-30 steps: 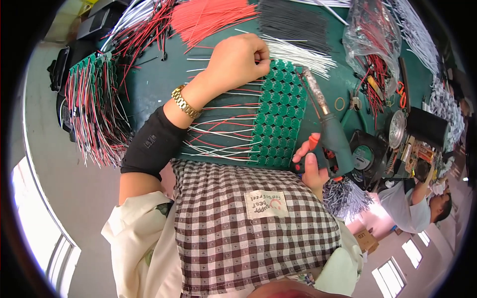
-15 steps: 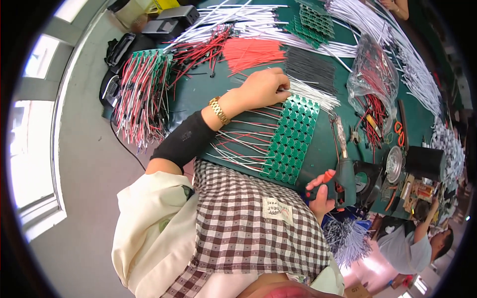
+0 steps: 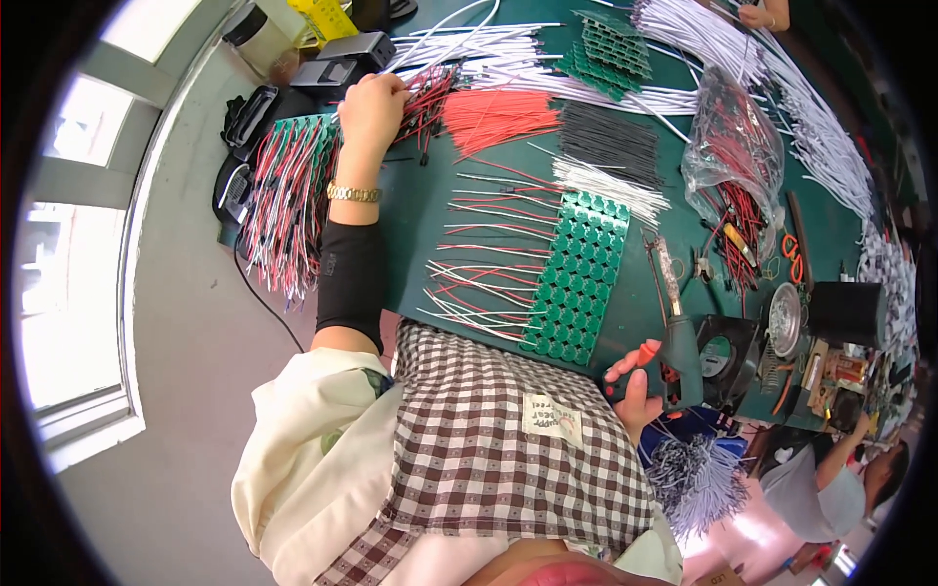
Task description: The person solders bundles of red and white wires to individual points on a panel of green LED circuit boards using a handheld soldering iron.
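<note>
At the far left of the table my left hand (image 3: 369, 117) is at the edge of a pile of red and black wires (image 3: 426, 98) with black connectors. Its fingers are curled together, and anything between them is too small to tell. My right hand (image 3: 635, 393), low on the right, grips a soldering gun (image 3: 681, 356) with a grey-green body and red trigger, its tip pointing away from me. Between the hands lies a green circuit-board panel (image 3: 578, 283) of small round boards. Red and white wires (image 3: 493, 249) stretch leftward from its left edge.
Bundles of red wires (image 3: 500, 119), black wires (image 3: 611, 142) and white wires (image 3: 606, 188) lie beyond the panel. Wired boards (image 3: 293, 210) hang over the left edge. A plastic bag (image 3: 733, 137), orange-handled scissors (image 3: 792, 259) and a black fan (image 3: 728, 359) are rightward. Other people work nearby.
My left hand has left the top of the green panel and moved left to the red and black wire pile. My right hand stays on the soldering gun.
</note>
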`<state>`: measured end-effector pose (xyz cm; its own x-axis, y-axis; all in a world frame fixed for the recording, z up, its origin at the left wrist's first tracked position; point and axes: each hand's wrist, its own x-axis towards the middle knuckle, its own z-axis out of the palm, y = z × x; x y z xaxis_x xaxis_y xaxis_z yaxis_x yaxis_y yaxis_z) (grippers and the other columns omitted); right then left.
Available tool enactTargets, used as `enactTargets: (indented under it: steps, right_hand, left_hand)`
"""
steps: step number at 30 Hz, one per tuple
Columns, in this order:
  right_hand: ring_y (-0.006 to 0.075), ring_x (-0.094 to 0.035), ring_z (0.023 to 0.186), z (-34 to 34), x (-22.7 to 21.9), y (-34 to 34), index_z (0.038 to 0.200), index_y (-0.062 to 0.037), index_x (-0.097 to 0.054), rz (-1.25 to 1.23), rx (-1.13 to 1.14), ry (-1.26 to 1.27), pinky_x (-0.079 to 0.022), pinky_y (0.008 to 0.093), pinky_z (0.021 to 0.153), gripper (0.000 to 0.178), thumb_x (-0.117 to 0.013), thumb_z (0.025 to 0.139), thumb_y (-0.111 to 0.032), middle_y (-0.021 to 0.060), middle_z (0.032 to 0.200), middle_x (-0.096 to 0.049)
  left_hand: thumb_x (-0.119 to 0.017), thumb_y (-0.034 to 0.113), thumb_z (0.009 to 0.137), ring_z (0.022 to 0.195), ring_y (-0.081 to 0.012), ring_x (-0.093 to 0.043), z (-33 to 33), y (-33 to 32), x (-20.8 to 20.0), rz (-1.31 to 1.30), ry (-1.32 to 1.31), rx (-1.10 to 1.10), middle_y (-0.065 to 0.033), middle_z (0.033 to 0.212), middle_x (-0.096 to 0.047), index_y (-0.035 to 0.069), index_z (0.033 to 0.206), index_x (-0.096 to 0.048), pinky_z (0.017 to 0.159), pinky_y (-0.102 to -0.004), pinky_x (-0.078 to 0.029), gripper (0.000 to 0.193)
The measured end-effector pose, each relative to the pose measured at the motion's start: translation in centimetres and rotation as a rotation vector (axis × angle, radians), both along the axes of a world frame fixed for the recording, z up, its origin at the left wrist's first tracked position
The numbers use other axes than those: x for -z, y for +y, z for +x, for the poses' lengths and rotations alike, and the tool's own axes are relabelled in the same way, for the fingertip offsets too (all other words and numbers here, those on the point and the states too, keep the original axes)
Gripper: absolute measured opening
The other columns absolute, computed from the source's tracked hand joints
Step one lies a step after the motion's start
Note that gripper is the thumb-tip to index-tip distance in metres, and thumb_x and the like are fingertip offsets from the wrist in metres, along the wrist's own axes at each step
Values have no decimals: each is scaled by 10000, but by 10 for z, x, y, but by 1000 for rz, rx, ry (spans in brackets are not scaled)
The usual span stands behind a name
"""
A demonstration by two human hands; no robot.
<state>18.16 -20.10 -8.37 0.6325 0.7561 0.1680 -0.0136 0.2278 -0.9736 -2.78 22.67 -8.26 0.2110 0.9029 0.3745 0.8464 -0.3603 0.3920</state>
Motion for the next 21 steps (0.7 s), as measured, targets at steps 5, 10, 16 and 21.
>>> enactTargets:
  steps: [5,10,16,21]
  right_hand:
    - [174,-548,650,2,2,-2,1264,15,-385,-58,-44,-19,-498,312,599,397,-498,897,-87,119,852,-539]
    - [173,-548,652,0,2,1,1259,15,-389,-49,-70,-33,-495,311,599,396,-507,897,-95,118,859,-543]
    - [167,-546,654,-5,0,-3,1254,17,-394,-84,-64,-14,-488,307,595,405,-530,896,-115,108,847,-546]
    - [157,-538,653,-4,0,-7,1252,25,-403,-99,10,-25,-477,290,589,420,-549,893,-136,93,841,-543]
  left_hand:
    - [-650,240,784,843,-335,-618,-2,-2,7,9,-73,106,-124,891,-645,141,907,-726,749,-423,-486,176]
    - [-661,235,792,857,-315,-617,-4,-4,4,-26,-88,39,-138,891,-641,109,908,-718,749,-385,-484,180]
    - [-651,174,801,803,-300,-632,-4,-5,13,66,-230,61,-130,865,-657,88,904,-706,714,-374,-494,145]
    - [-533,110,888,715,-222,-674,17,-12,11,154,-389,155,-136,836,-692,21,1028,-630,661,-312,-512,192]
